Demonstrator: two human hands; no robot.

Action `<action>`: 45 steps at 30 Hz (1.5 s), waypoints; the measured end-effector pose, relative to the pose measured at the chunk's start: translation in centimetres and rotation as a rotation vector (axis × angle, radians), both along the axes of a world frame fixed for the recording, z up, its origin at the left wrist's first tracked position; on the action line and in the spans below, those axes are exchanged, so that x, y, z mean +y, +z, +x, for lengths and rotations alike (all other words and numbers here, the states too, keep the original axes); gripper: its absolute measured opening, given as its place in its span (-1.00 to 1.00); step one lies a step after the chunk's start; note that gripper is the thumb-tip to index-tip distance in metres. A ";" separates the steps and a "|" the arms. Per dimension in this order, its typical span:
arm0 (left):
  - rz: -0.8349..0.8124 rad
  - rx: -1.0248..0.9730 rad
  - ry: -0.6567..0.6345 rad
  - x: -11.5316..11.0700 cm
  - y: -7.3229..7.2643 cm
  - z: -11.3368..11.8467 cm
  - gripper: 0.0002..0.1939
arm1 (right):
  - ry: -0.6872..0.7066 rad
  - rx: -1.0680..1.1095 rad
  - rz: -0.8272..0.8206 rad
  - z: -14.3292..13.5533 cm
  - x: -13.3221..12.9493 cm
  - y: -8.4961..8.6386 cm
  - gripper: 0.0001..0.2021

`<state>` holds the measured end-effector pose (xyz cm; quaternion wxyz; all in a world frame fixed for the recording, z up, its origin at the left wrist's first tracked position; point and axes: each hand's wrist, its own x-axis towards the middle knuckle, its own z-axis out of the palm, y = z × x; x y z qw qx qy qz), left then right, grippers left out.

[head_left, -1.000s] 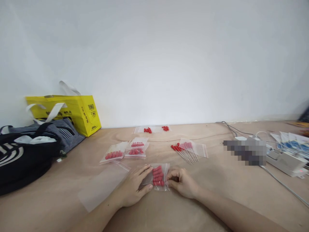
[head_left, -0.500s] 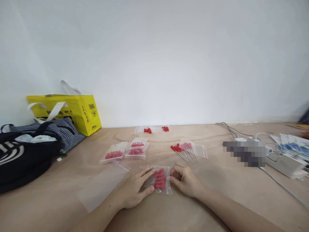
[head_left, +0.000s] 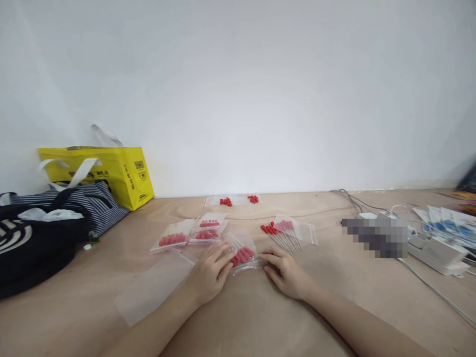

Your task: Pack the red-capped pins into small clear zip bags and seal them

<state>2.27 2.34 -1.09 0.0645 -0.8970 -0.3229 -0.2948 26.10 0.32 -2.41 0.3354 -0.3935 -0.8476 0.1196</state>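
A clear zip bag [head_left: 247,241] lies on the table between my hands. Inside are several red-tipped sticks [head_left: 243,255], their red ends toward me and their pale shafts pointing away to the left. My left hand [head_left: 210,272] has its fingers and thumb on the bag's left side, partly covering it. At the lower right corner of the bag is my right hand [head_left: 284,273], its fingers slightly bent and apart; whether the fingertips touch the plastic is hard to see.
Filled zip bags [head_left: 173,239] lie left of centre, near a flat empty plastic bag [head_left: 156,287]. Loose red-tipped sticks [head_left: 282,238] lie beyond my right hand, partly under another bag. More sticks [head_left: 226,202] lie by the wall. Bags [head_left: 96,168] stand left; a power strip [head_left: 437,253] lies right.
The zip bag has turned and slid away from me, so the red ends now face me instead of lying to the right. Both hands have shifted slightly; the right fingers have straightened somewhat.
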 end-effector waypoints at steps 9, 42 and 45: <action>-0.111 -0.086 0.007 -0.9 -0.5 0.1 -0.75 | 0.036 0.030 0.008 -1.0 -0.1 -0.4 -0.66; 0.171 -0.063 -0.072 0.1 -1.3 -0.3 -0.77 | -0.107 -0.144 0.527 -2.0 2.2 -1.1 -0.80; 0.187 -0.065 -0.070 -0.1 -1.0 -0.2 -0.75 | -0.084 -0.124 0.543 -2.1 2.1 -1.0 -0.82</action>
